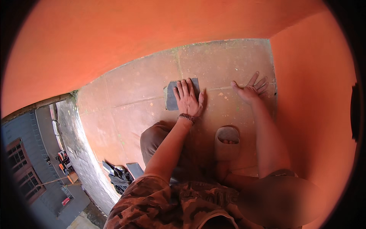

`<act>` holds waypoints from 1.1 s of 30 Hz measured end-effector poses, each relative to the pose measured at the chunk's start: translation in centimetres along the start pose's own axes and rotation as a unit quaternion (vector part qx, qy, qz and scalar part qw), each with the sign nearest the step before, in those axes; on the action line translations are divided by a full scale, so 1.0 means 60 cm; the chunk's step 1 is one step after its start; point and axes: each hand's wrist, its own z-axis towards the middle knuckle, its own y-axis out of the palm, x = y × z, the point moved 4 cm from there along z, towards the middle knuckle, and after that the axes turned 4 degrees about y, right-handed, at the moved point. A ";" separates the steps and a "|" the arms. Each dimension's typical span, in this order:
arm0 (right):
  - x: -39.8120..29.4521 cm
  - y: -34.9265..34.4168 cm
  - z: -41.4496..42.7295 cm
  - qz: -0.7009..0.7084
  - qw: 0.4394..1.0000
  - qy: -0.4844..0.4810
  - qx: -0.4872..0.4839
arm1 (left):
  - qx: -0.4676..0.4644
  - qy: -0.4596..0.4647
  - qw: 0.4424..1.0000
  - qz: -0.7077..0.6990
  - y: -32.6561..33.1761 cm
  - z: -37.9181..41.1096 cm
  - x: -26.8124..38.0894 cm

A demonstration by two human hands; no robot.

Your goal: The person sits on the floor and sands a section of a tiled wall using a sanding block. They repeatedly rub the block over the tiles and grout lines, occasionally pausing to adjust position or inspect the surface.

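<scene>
My left hand (188,98) lies palm down on a dark grey sheet that looks like sandpaper (172,100). The sheet rests on the tiled floor (137,86), its left edge ragged and pale. Beaded bracelets (186,118) circle the left wrist. My fingers lie flat over the sheet, with the thumb out to the right beyond its edge. Over by the right wall, my right hand (251,88) has its fingers spread and holds nothing. It is close to the floor; whether it touches is unclear.
Orange walls (160,25) meet at the far right corner. My slide sandal (228,140) is on the floor between my arms. Another dark sheet (135,169) and a black bag or cloth (120,179) lie left. Beyond the white ledge (85,154) is a lower area with a building.
</scene>
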 end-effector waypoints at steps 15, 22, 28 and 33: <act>-0.004 0.015 0.014 -0.009 1.000 -0.007 -0.005 | 0.046 0.042 0.998 -0.011 -0.027 0.169 -0.004; -0.001 0.010 0.012 0.006 1.000 -0.005 0.018 | 0.098 0.111 0.988 -0.045 -0.001 0.143 -0.025; -0.002 0.007 0.008 -0.015 1.000 -0.006 0.019 | 0.076 0.090 0.990 -0.083 -0.011 0.168 -0.056; -0.014 0.009 0.000 -0.003 1.000 0.000 0.017 | 0.067 0.088 0.992 -0.062 -0.007 0.167 0.008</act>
